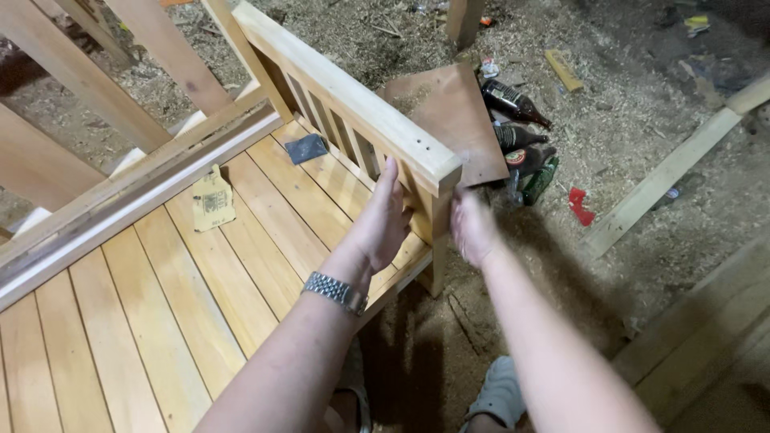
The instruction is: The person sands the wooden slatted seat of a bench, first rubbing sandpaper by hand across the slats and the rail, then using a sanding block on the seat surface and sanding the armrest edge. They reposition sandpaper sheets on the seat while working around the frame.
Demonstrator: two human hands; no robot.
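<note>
Fingers of the left hand point(383, 220) lie flat on the wooden rail post point(433, 188); right hand point(473, 228), at three o'clock, blurred, grip unclear.

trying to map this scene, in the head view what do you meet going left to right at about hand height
tan sandpaper sheet → dark sandpaper piece → left hand on the wooden bench armrest post → right hand, blurred → green glass bottle → red scrap → loose wooden plank
</note>
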